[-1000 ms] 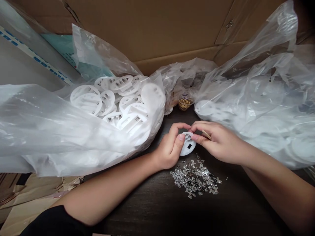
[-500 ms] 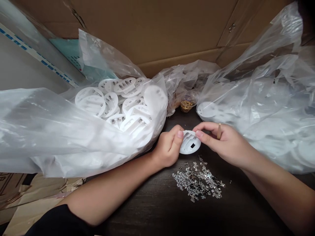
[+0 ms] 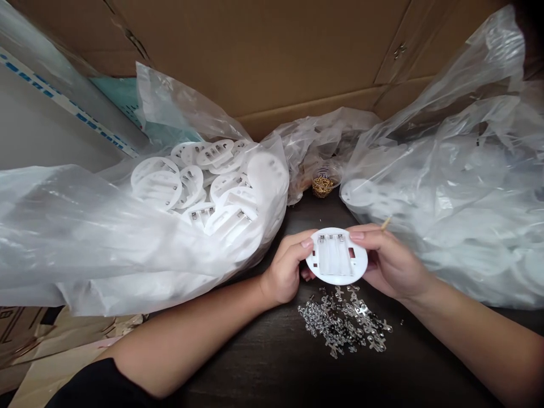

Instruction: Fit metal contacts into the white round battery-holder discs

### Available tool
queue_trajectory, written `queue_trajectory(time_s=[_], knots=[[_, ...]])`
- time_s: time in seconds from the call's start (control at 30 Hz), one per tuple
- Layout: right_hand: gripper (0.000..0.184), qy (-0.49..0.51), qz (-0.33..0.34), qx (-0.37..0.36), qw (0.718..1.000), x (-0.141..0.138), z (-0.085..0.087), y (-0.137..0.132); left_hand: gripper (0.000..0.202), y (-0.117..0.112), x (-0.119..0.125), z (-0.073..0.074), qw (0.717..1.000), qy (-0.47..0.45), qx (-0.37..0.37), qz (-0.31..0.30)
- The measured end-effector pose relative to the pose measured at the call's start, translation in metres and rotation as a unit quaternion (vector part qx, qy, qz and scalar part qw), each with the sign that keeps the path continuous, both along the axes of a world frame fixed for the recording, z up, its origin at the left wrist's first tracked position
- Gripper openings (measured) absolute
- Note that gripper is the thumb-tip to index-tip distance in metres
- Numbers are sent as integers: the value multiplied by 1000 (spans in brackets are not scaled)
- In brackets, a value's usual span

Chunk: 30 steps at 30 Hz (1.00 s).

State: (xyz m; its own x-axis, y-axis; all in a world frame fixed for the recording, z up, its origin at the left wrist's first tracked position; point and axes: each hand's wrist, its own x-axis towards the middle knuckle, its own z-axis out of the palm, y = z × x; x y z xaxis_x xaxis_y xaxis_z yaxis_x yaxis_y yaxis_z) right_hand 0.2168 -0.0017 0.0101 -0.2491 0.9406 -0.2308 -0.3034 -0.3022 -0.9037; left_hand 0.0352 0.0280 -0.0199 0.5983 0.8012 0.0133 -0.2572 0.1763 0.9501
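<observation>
Between my two hands I hold a round white plastic battery holder (image 3: 335,263), its slotted face turned up toward me. Small metal contacts show along its far edge, and a rectangular hole sits on its right side. My left hand (image 3: 289,263) grips the left rim with the thumb on top. My right hand (image 3: 389,255) pinches the right rim; a ring is on one finger. Just below the holder, a pile of small metal contacts (image 3: 344,323) lies on the dark table (image 3: 255,351).
A clear plastic bag (image 3: 106,226) on the left is full of similar white holders (image 3: 157,184). Another bag (image 3: 459,226) of white parts stands on the right. Behind is a small cup of brass-coloured pieces (image 3: 323,186), with a cardboard wall (image 3: 276,62) at the back.
The holder has turned from a tilted position to show its full slotted face. My right hand has shifted from its top edge to its right rim.
</observation>
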Motion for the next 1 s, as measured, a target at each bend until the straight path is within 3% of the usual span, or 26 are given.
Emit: queue_trajectory(time_s=[0.13,0.27,0.43,0.6,0.73,0.9,1.0], knots=[[34,94,42,-71,992,-2,4,3,47,0,-2,0,999,3,39,2],[30,110,60,-83,989,-2,6,4,51,1,-3,-1,998,21,59,11],[34,-7,30,-2,1000,0,2,5,42,3,-2,-2,993,37,99,45],[23,-97,-27,92,991,4,-6,7,39,4,0,-1,992,42,100,68],[23,-101,-51,107,988,4,-7,6,45,4,1,2,992,24,111,61],[24,-113,-55,149,981,-12,5,-1,48,4,-2,6,984,45,150,87],[26,-97,-89,96,987,-19,5,-4,56,5,-2,3,985,40,140,89]])
